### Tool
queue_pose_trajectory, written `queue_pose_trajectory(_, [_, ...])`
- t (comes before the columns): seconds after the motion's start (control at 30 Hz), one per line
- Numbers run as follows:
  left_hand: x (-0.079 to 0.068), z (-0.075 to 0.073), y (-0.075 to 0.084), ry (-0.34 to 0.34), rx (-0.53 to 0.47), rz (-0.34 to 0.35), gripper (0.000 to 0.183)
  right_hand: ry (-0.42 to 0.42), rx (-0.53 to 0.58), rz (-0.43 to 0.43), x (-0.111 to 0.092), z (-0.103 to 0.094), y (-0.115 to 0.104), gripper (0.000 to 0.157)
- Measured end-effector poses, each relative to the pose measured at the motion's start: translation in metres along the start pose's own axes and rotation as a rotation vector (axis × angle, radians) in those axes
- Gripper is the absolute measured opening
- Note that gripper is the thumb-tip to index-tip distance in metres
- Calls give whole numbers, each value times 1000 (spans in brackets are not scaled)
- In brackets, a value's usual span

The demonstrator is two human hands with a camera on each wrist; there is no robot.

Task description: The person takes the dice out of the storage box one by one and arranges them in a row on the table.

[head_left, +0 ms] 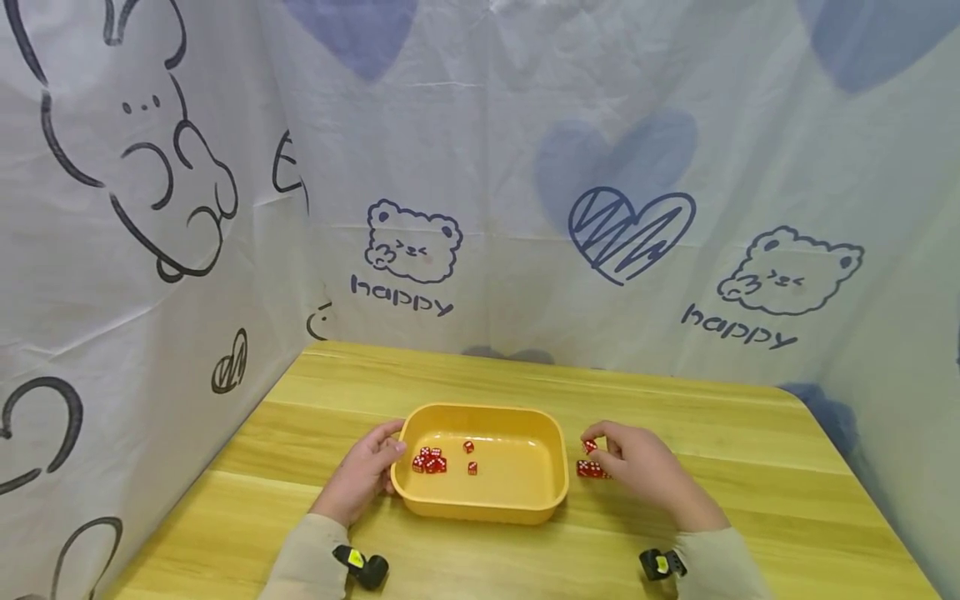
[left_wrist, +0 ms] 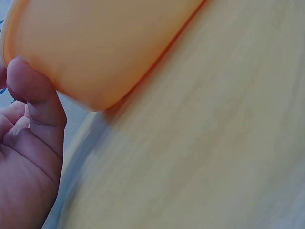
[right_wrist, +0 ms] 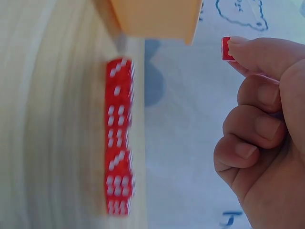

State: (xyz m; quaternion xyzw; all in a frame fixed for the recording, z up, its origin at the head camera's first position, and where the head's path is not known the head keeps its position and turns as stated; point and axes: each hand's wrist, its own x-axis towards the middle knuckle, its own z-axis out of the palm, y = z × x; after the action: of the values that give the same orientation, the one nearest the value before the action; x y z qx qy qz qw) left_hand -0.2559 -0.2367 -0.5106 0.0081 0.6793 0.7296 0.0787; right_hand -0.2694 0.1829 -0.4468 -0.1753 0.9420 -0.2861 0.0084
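A yellow plastic bin [head_left: 483, 512] with rounded corners stands on the table. My left hand [head_left: 362, 473] grips its left end, thumb over the rim and the other fingers around the outside; the left wrist view shows the thumb against the bin wall [left_wrist: 100, 52]. Inside, several red dice with white pips [head_left: 429, 462] lie clustered at the left, and two more sit apart near the middle. My right hand [head_left: 647, 468] pinches one red die [right_wrist: 225, 48] between thumb and index finger, the other fingers curled. Below it, a straight row of red dice [right_wrist: 118, 138] lies on the table.
The yellow wood-grain table [head_left: 780, 500] runs back to a white curtain [head_left: 495, 283] printed with hearts and bears. Another printed curtain [head_left: 150, 308] hangs along the left side. The bin's right end is close to the row of dice.
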Motion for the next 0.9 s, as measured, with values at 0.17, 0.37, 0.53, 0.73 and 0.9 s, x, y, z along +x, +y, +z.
queue_pose_trajectory(0.17, [0, 1, 1, 1, 7, -2, 50, 24, 0, 48, -12, -7, 23, 23])
queue_pose_trajectory(0.37, [0, 2, 3, 1, 3, -7, 48, 23, 37, 101, -27, -16, 48, 24])
queue_pose_trajectory(0.53, [0, 2, 3, 3, 4, -9, 48, 12, 45, 123, -33, -23, 66, 25])
queue_pose_trajectory(0.73, [0, 0, 1, 10, 4, -12, 49, -14, 48, 157, -36, -25, 81, 24])
queue_pose_trajectory(0.9, [0, 0, 1, 7, 2, -14, 48, -57, 78, 203, -37, -22, 89, 23])
